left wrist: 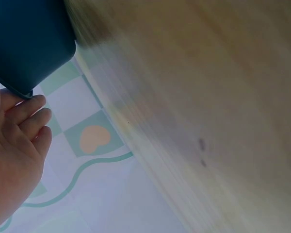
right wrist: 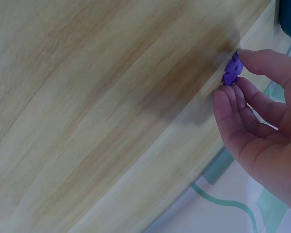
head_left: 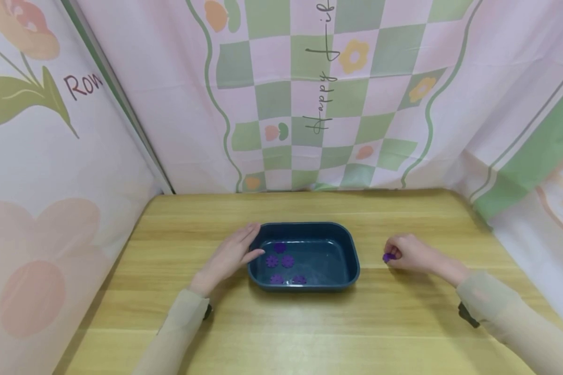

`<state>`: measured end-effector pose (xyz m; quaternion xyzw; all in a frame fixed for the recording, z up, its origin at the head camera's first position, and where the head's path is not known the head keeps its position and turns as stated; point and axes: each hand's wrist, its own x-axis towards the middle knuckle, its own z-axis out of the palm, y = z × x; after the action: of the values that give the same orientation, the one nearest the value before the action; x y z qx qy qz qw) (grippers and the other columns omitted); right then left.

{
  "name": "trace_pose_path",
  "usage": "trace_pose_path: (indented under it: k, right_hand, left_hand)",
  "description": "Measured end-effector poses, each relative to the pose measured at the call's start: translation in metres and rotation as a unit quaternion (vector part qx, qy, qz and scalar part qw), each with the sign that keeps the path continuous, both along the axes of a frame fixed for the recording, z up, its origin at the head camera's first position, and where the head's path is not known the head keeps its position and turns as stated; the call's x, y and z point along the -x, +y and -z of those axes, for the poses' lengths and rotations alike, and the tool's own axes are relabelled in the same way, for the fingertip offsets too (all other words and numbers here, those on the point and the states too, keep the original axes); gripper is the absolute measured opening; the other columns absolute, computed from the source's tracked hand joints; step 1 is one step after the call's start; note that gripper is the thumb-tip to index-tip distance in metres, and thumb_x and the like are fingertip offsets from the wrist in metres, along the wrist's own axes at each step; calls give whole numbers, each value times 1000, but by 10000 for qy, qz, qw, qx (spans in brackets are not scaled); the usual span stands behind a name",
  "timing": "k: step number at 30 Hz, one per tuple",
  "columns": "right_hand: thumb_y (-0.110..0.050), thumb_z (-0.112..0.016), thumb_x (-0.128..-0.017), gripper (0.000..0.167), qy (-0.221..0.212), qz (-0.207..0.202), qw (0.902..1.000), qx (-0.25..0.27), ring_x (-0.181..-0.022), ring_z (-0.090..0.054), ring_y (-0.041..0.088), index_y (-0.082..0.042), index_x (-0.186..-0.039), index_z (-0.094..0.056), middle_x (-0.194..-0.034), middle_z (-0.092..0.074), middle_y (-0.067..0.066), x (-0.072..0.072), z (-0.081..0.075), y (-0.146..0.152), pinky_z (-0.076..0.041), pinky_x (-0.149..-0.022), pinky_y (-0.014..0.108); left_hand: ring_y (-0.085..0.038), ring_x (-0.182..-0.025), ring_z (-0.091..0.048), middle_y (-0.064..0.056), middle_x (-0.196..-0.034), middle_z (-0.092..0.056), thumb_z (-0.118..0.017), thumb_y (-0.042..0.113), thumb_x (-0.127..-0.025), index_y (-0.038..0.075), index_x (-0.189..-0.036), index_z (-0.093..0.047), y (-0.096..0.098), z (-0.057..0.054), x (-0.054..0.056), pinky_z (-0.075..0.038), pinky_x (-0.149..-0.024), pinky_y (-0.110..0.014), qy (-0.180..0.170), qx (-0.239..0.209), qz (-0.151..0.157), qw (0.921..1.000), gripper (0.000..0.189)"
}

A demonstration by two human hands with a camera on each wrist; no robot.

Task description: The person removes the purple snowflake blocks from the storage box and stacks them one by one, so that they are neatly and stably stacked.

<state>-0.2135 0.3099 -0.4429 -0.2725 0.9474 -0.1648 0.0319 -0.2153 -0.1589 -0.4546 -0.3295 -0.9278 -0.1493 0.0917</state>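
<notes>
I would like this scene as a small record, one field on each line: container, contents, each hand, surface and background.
container: dark blue tray, rounded corners
contents: five purple flower-shaped pieces, toward the left side
left hand: touches the tray's left end
right hand: pinches another purple piece, right of the tray
surface: wood-grain table
background: patterned curtain

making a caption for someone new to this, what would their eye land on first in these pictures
Probably the dark blue tray mid-table, with five purple flowers lying toward its left side. Next, the right hand, off to the tray's right, pinching a purple piece, while the left hand touches the tray's left rim. Behind, the curtain shows bold green checks.
</notes>
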Motion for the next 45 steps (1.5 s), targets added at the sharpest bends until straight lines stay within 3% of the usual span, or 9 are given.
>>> trace_pose_path:
  k: [13, 19, 32, 40, 45]
  right_hand:
    - [-8, -78, -79, 13, -23, 12, 10000, 60, -70, -60, 5, -4, -86, -69, -79, -68, 1, -1, 2, 3, -55, -62, 19]
    - [-8, -79, -78, 13, 192, 20, 9996, 184, -69, -59, 5, -5, -85, -69, -77, -67, 0, -2, 0, 3, -55, -61, 20]
    - [-6, -79, -79, 12, 638, -146, 9973, 335, -68, -62, 9, -4, -85, -69, -77, -67, -1, -3, -11, -2, -58, -61, 23]
    - [1, -79, -76, 15, 747, -358, 9949, 569, -70, -65, 17, 1, -88, -68, -80, -69, 9, -5, -23, -11, -59, -60, 21]
    - [2, -78, -75, 15, 900, -561, 9921, 668, -68, -64, 15, 0, -86, -68, -78, -69, 8, -5, -29, -19, -58, -58, 20]
  left_hand:
    - [-36, -142, -44, -23, -152, -44, -56, 41, -100, -3, -148, -40, 0, 1, -1, -39, -119, -50, 148, 14, 1, 9999, 67]
    - [-35, -143, -43, -21, -154, -42, -56, 41, -100, -2, -149, -39, -1, 1, -2, -38, -119, -50, 66, -23, -17, 10000, 68]
    - [-36, -142, -44, -22, -153, -43, -55, 42, -100, -2, -149, -39, -1, 0, -2, -39, -119, -51, 85, -62, 25, 9999, 68]
    - [-36, -143, -43, -21, -154, -42, -56, 41, -100, -2, -149, -39, -1, -1, -2, -38, -119, -50, 63, -101, 0, 9999, 68]
    - [-35, -144, -42, -20, -155, -41, -55, 42, -100, -1, -150, -38, -1, 0, -2, -37, -120, -50, -11, -81, -26, 10000, 68]
